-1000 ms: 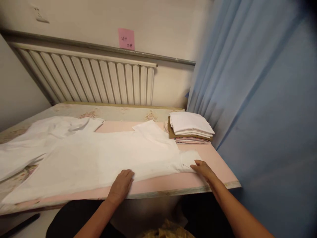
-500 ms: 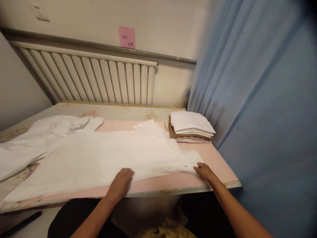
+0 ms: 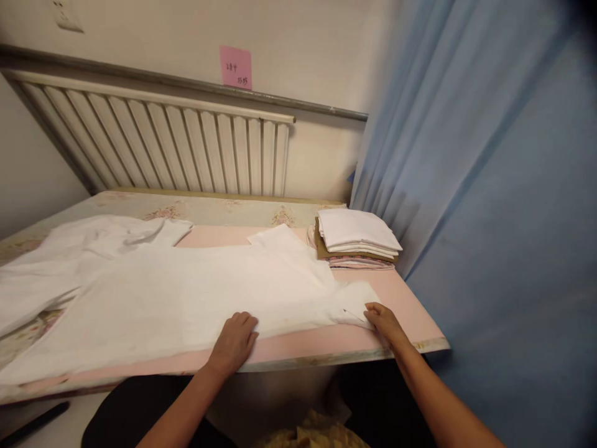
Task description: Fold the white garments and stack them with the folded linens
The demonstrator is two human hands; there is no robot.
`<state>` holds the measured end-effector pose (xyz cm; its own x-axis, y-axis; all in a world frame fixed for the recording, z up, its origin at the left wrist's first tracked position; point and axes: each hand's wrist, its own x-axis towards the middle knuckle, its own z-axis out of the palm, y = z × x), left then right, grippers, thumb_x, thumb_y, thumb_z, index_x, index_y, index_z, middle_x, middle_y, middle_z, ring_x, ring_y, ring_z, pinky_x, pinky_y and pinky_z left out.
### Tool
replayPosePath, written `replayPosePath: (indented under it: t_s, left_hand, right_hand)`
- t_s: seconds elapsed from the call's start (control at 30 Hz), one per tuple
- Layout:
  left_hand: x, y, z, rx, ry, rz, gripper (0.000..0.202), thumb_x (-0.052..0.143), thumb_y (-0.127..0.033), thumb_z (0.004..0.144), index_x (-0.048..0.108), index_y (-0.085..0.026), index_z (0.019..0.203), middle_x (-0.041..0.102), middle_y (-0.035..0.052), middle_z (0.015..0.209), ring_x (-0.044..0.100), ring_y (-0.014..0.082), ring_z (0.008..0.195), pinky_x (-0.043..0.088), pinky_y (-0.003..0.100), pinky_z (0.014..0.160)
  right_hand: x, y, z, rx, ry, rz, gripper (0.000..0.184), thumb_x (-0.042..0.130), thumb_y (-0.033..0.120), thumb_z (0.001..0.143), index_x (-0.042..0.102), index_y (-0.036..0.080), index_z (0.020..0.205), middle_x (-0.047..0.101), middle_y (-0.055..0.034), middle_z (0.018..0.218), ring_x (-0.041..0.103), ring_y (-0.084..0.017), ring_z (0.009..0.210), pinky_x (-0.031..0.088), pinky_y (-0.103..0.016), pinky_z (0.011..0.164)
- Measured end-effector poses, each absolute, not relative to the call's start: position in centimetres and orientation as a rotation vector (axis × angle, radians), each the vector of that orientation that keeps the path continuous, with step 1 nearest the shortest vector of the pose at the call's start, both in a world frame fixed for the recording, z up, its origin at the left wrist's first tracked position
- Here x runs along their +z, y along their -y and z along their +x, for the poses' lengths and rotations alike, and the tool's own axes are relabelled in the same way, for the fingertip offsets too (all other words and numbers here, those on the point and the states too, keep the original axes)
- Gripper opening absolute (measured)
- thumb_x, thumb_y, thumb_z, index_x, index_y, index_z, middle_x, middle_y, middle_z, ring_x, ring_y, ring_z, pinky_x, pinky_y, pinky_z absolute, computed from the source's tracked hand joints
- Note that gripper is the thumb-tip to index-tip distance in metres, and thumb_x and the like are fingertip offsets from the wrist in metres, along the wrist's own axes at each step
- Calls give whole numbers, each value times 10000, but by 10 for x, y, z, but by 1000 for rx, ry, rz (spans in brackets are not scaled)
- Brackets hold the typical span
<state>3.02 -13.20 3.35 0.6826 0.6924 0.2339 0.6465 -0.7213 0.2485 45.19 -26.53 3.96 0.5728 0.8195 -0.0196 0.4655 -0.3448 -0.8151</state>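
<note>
A white shirt (image 3: 200,292) lies spread flat over a pink cloth, its short sleeve stretching toward the right. My right hand (image 3: 383,320) pinches the end of that sleeve near the table's front edge, thumb and fingers closed on the fabric. On the shirt's near edge, left of the sleeve, rests my left hand (image 3: 234,342); its fingers lie on the fabric with the thumb apart. A second piece of white clothing (image 3: 88,242), rumpled, lies at the left and meets the shirt.
A stack of folded clothes (image 3: 359,233) stands at the right rear of the table. Beside it hangs a blue curtain (image 3: 466,174). Behind the floral table cover (image 3: 233,208) is a radiator (image 3: 186,146). A dark long object (image 3: 37,423) lies low at the left.
My left hand has shifted slightly right along the shirt's edge, and its thumb shows more. My right hand keeps its pinch on the sleeve. The view has turned slightly.
</note>
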Motion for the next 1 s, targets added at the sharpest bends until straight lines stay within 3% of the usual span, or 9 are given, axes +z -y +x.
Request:
replayPosePath:
  t_s: [0.13,0.4,0.6,0.73,1.0]
  left_hand:
    - [33,127,34,427,-1161,2737,185,410,-252,903,580,-185,931,579,79,949,483,239,919,380,394,828]
    - [29,123,31,355,-1183,2716,177,396,-259,907,561,-196,913,584,67,939,480,229,915,360,374,836]
    - [42,123,38,217,-1311,2632,223,355,-243,921,569,-184,917,598,81,992,500,223,954,365,361,851]
    - [53,116,42,29,-1403,2564,158,426,-232,870,578,-199,899,626,79,1002,521,239,977,368,373,834]
    - [61,100,45,-167,-1455,2478,104,528,-169,726,579,-213,806,672,56,873,566,250,928,385,374,779]
  right_hand:
    - [37,264,455,529,973,-1980,383,554,396,635,662,173,927,542,32,603,506,-166,590,390,-279,585]
    - [28,268,457,577,947,-1961,365,569,379,611,655,170,897,453,77,514,423,-132,489,330,-256,495]
    - [34,267,455,608,929,-1970,389,574,366,623,667,157,937,500,58,535,440,-130,483,324,-252,484]
    - [41,263,451,626,918,-1976,436,573,360,633,678,152,1002,576,23,589,505,-148,534,367,-256,519]
    - [50,255,441,701,939,-1944,314,545,385,626,706,169,785,650,-15,680,570,-185,666,414,-260,591]
